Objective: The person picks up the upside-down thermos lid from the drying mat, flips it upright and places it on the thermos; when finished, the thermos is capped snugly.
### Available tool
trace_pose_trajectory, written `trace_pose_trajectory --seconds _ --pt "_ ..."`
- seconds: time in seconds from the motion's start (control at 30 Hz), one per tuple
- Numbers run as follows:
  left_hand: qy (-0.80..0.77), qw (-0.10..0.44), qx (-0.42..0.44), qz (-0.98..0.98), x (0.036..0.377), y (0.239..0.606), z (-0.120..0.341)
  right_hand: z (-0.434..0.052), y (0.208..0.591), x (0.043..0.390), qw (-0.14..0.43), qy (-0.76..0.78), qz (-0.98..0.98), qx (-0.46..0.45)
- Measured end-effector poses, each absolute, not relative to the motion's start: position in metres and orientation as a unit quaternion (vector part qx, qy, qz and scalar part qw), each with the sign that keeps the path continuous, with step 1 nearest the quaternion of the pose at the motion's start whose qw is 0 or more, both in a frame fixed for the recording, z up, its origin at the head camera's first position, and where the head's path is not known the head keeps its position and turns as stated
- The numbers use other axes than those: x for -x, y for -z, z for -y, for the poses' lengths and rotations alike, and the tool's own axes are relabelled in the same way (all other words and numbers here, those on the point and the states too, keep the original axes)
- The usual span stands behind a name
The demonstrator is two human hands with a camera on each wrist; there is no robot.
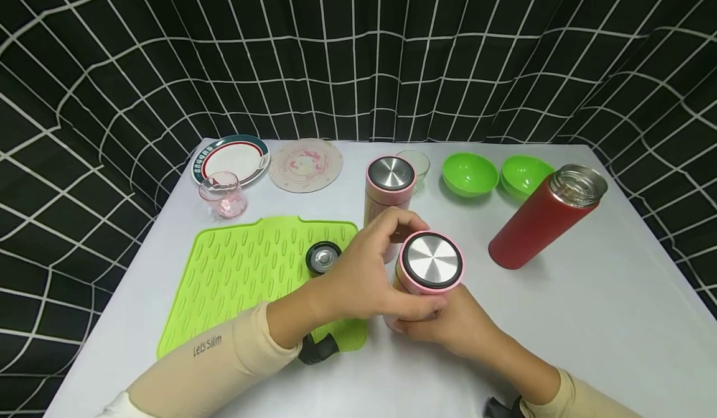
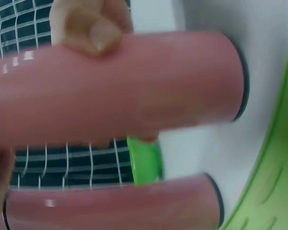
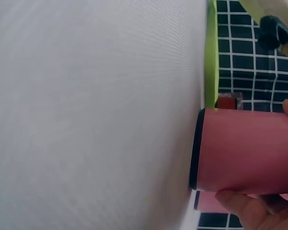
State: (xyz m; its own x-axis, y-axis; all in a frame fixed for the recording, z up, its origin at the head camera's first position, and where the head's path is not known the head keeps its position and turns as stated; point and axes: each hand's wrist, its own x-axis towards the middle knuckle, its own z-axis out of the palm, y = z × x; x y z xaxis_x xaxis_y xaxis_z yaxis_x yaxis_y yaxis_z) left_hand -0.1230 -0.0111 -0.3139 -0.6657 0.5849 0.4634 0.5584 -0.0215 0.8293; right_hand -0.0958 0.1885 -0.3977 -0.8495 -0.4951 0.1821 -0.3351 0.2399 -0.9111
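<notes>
Both hands clasp a pink flask [image 1: 428, 269] standing on the white worktop [image 1: 588, 318] beside a green mat [image 1: 246, 275]: left hand [image 1: 364, 275] curled around it, right hand [image 1: 454, 325] gripping lower down.

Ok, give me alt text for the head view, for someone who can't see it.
Both hands, the left hand and right hand, grip a pink flask on a white table. A second pink flask, an open red flask, two green bowls and a green mat surround it.
</notes>
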Motion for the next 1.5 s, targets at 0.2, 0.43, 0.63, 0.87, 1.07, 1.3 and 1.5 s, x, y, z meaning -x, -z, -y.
trace_pose_trajectory --seconds 0.2,0.43,0.63,0.87,1.07,1.3,1.5 --pt "-0.613 0.019 -0.401 -0.681 0.125 0.317 0.009 -0.186 0.399 0.096 0.073 0.561 -0.78 0.267" --pt "-0.583 -0.005 -0.401 -0.706 0.123 0.313 0.01 -0.186 0.393 0.096 0.064 0.552 -0.787 0.267" --pt "-0.571 -0.022 -0.379 -0.728 0.118 0.31 0.009 -0.187 0.395 0.097 0.083 0.55 -0.789 0.26" --pt "-0.548 -0.009 -0.371 -0.749 0.115 0.311 0.005 -0.19 0.397 0.095 0.062 0.547 -0.791 0.267" --pt "-0.574 -0.006 -0.368 -0.732 0.114 0.306 0.007 -0.187 0.397 0.099 0.072 0.553 -0.782 0.277" --pt "-0.573 -0.027 -0.342 -0.744 0.11 0.301 0.009 -0.186 0.389 0.1 0.067 0.536 -0.798 0.268" --pt "-0.48 -0.088 -0.31 -0.816 0.098 0.3 0.005 -0.189 0.388 0.099 0.038 0.514 -0.812 0.274"
